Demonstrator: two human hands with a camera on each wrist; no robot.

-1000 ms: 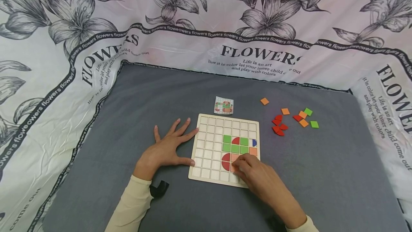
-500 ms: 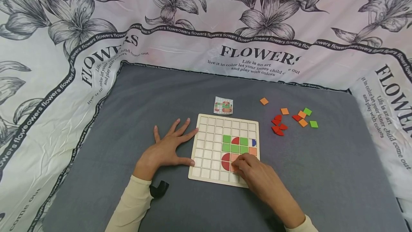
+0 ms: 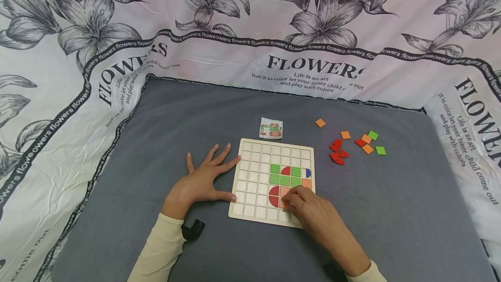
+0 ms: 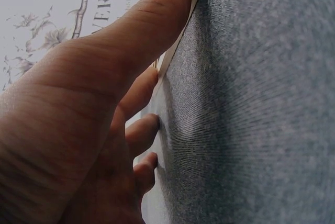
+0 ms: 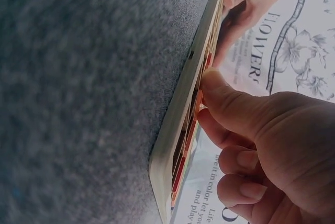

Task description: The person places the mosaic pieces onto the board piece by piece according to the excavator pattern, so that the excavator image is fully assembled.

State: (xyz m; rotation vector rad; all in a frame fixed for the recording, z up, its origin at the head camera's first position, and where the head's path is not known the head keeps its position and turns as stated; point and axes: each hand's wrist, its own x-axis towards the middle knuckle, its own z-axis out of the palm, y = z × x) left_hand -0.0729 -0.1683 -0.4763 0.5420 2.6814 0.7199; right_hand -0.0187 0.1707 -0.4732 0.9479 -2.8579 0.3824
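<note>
A pale wooden grid board (image 3: 252,177) lies on the grey cloth in the head view. On its right side sit green square tiles (image 3: 285,180), red quarter-circle tiles (image 3: 275,191), orange ones and a blue half-circle tile (image 3: 308,173). My left hand (image 3: 199,184) is spread flat at the left edge, thumb and a fingertip touching the board. My right hand (image 3: 317,212) is over the lower right cells, with thumb and index finger pinching an orange square tile (image 3: 282,203) in a cell. The hand hides neighbouring cells. In the right wrist view, those fingertips meet the board's surface.
A small printed pattern card (image 3: 271,128) lies behind the board. To the right are loose red tiles (image 3: 336,158), orange tiles (image 3: 320,123) and green tiles (image 3: 381,150). A black strap (image 3: 193,230) is by the left wrist. Flower-printed cloth (image 3: 309,73) borders the table.
</note>
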